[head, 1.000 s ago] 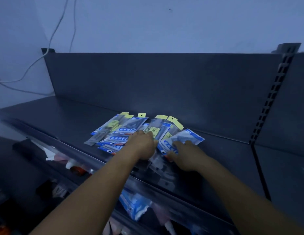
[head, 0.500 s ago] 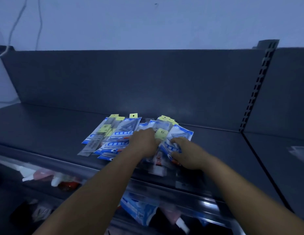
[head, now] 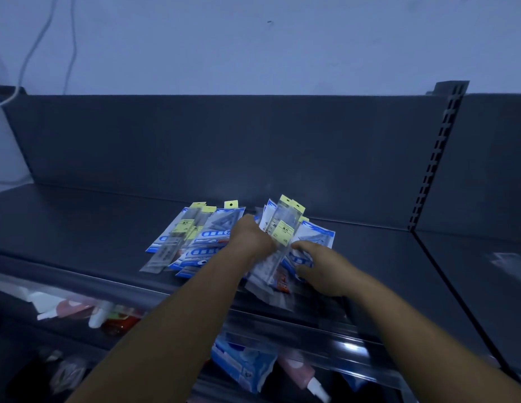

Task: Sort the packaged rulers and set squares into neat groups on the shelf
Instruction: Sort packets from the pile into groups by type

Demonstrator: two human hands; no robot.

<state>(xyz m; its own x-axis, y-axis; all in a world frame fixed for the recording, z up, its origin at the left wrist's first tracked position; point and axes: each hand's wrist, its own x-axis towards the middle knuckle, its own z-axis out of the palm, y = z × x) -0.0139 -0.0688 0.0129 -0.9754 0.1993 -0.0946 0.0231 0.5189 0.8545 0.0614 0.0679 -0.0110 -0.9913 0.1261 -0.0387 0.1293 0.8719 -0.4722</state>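
A loose pile of packaged rulers and set squares (head: 195, 242) lies on the dark shelf (head: 79, 228), blue-and-white packs mixed with narrow clear packs bearing yellow tags. My left hand (head: 252, 238) grips a bunch of clear ruler packs (head: 282, 231) and tilts them up off the pile, tags pointing away from me. My right hand (head: 320, 264) rests with spread fingers on a blue set square pack (head: 314, 237) just right of the bunch. Packs under my hands are partly hidden.
The shelf's dark back panel (head: 253, 146) rises behind the pile. A slotted upright (head: 437, 158) divides it from the neighbouring shelf on the right. Below the front rail (head: 282, 324) a lower shelf holds bottles (head: 96, 314) and blue packs (head: 244, 365). Cables hang on the wall at left.
My left hand has lifted a bunch of clear ruler packs so they tilt up off the pile. My right hand has stayed on the blue pack beside them.
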